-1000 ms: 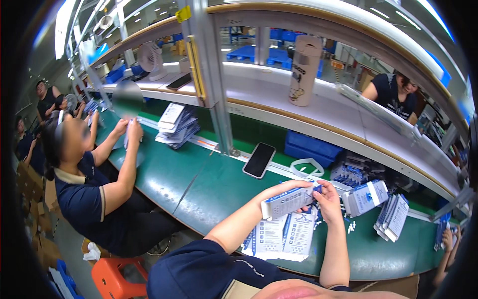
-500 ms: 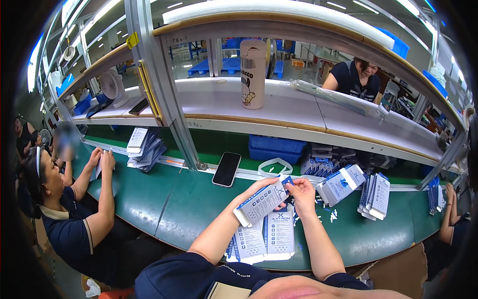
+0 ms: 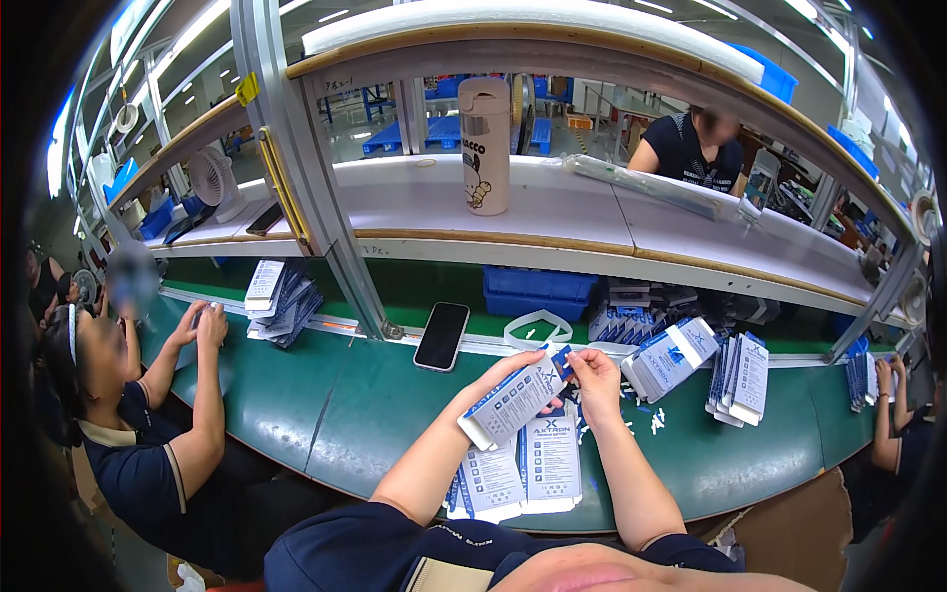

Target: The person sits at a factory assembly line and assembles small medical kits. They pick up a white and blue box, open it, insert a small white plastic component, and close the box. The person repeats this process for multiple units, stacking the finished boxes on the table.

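- The left hand (image 3: pixel 493 380) grips the underside of a flat white and blue cardboard package (image 3: pixel 518 400), fingers wrapped around it, above the green work surface (image 3: pixel 276 395).
- The right hand (image 3: pixel 592 380) pinches the far right end of the same package, thumb and fingers closed narrowly on its corner.
- The package is tilted, its near end lower on the left, its far end higher on the right.
- Directly under the hands, at the near edge of the green surface, lies a pile of flat white and blue printed cartons (image 3: pixel 523 474).
- To the left of this pile the green surface is bare up to the arms of the seated person in a dark shirt (image 3: pixel 138 464).
- A black smartphone (image 3: pixel 442 335) lies far from the hands, next to the grey metal post (image 3: pixel 335 247).
- On the right, more white and blue boxes (image 3: pixel 676 357) stand and lean together, near small white scraps (image 3: pixel 646 419).
- A blue plastic bin (image 3: pixel 538 291) sits under the shelf.
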`<state>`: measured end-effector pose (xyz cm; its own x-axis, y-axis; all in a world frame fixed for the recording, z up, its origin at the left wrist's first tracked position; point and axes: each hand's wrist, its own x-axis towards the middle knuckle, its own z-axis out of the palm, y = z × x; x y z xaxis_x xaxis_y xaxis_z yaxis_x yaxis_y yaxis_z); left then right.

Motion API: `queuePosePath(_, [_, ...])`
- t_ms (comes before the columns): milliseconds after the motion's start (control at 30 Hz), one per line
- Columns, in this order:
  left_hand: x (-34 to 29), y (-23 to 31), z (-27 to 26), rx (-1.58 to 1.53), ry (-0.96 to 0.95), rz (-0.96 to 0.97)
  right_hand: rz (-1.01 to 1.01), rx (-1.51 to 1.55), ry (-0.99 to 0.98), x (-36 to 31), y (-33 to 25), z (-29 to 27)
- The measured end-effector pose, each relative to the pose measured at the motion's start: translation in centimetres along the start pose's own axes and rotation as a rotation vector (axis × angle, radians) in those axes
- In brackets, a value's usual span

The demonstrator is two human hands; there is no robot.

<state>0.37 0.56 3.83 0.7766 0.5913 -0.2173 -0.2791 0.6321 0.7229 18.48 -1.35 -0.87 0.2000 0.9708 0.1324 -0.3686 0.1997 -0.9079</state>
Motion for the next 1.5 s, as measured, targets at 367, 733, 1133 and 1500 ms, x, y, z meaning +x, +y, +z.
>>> queuePosePath(367, [0.8,0.9,-2.3,-0.259,0.081,0.520,-0.393,-0.296,0.298,0.4,-1.4,-0.8])
queuePosePath(733, [1.0,1.3,-3.9,-0.334,0.316,0.693,-0.897,-0.843,0.455,-0.6,-3.9,0.4])
queuePosePath(1133, [2.7,-1.0,-2.0,0.295,0.661,0.947,0.378,0.041,-0.283,-1.1,-2.7,1.3])
queuePosePath(1500, [2.0,-0.6,-1.6,1.422,0.947,1.243,-0.409,-0.524,-0.047,-1.2,-1.8,1.0])
